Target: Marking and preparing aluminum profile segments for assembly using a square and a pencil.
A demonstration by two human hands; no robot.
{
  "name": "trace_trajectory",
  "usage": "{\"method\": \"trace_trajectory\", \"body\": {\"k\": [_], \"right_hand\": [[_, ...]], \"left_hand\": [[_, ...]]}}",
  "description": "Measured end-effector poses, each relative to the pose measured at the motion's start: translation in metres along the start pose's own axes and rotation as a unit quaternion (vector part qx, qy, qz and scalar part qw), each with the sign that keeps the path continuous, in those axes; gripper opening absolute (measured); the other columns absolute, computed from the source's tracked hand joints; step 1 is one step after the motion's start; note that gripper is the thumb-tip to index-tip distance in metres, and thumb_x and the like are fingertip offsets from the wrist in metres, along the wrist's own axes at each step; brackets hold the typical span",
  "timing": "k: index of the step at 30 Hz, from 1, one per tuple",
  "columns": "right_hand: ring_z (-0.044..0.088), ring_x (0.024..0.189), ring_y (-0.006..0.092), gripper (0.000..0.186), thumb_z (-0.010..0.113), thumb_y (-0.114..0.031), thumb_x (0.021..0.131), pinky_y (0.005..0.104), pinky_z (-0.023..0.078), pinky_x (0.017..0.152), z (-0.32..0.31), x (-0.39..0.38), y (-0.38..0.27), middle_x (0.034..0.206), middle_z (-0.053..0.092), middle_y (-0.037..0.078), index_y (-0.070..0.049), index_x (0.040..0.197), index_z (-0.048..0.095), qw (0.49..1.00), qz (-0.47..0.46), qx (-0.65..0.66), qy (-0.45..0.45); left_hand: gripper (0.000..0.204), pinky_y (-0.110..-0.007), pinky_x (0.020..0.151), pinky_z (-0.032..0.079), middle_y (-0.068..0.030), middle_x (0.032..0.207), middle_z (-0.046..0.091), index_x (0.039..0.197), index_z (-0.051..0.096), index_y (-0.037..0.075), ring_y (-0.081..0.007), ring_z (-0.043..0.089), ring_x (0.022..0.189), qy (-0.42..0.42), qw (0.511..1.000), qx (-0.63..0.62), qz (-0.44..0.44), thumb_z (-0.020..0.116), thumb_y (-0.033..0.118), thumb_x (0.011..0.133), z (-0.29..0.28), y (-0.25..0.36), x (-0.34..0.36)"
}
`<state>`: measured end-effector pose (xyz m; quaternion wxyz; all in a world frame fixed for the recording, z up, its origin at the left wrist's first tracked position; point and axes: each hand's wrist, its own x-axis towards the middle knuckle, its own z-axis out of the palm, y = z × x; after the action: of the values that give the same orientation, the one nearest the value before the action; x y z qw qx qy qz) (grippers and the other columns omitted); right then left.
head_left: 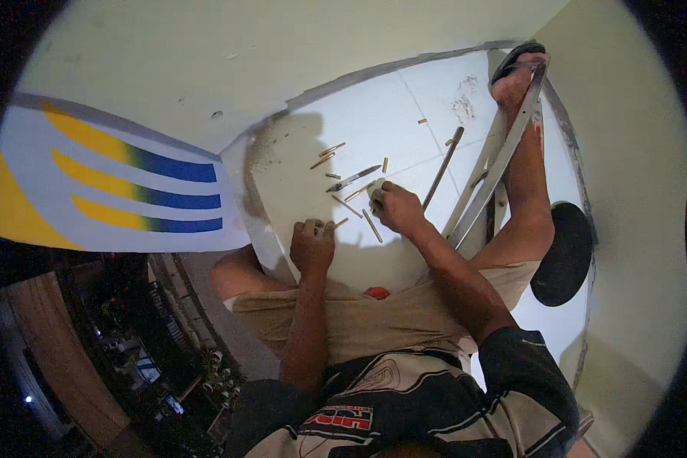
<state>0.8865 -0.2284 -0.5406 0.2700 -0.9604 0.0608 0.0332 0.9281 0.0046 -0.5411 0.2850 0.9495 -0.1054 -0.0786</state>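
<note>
My right hand (398,209) is closed around a pale roll of tape (375,196), held just above the white tiled floor. Lower and to the left, my left hand (311,249) has its fingers curled in, with something small and greyish between them that I cannot make out. A short brass-coloured tube (341,224) touches or lies right beside its fingertips. Several more thin brass-coloured tubes (372,227) are scattered on the floor around both hands. Among them lies a clear pen with a dark tip (355,178), just beyond my right hand.
A long dark rod (443,169) lies to the right, beside a metal frame (504,156) along my right leg. A black oval pad (564,253) is farther right. Walls (374,34) bound the far side; a white panel with yellow and blue stripes (107,179) stands left. A red object (376,292) sits near my lap.
</note>
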Motion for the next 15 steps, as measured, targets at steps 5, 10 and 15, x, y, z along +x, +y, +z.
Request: {"method": "trace_trajectory", "body": {"k": [5, 10, 15], "right_hand": [[0.064, 0.097, 0.0369, 0.018, 0.064, -0.017, 0.085, 0.0477, 0.055, 0.079, -0.001, -0.008, -0.015, 0.102, 0.061, 0.017, -0.005, 0.098, 0.066, 0.999, -0.015, -0.018, -0.03], [0.062, 0.099, 0.0361, 0.019, 0.064, -0.015, 0.083, 0.0473, 0.055, 0.08, 0.004, -0.017, -0.013, 0.102, 0.06, 0.017, -0.005, 0.099, 0.068, 0.999, -0.035, -0.016, -0.036], [0.061, 0.103, 0.034, 0.019, 0.066, -0.013, 0.082, 0.0462, 0.055, 0.081, 0.001, -0.013, -0.007, 0.107, 0.059, 0.014, -0.007, 0.1, 0.07, 0.997, -0.044, -0.023, -0.061]], "left_hand": [[0.024, -0.043, 0.08, 0.05, -0.0139, 0.1, 0.06, 0.096, 0.068, 0.008, -0.0331, 0.06, 0.091, 0.101, 0.982, 0.026, 0.154, 0.074, 0.028, 0.084, 0.022, 0.031, 0.028], [0.022, -0.044, 0.081, 0.05, -0.0131, 0.099, 0.064, 0.099, 0.066, 0.006, -0.0339, 0.06, 0.092, 0.027, 0.979, 0.086, 0.184, 0.071, 0.022, 0.085, 0.041, 0.035, 0.04], [0.02, -0.045, 0.082, 0.05, -0.0143, 0.102, 0.065, 0.1, 0.065, 0.005, -0.0358, 0.062, 0.096, 0.01, 0.985, 0.038, 0.17, 0.069, 0.02, 0.087, 0.045, 0.029, 0.037]]}}
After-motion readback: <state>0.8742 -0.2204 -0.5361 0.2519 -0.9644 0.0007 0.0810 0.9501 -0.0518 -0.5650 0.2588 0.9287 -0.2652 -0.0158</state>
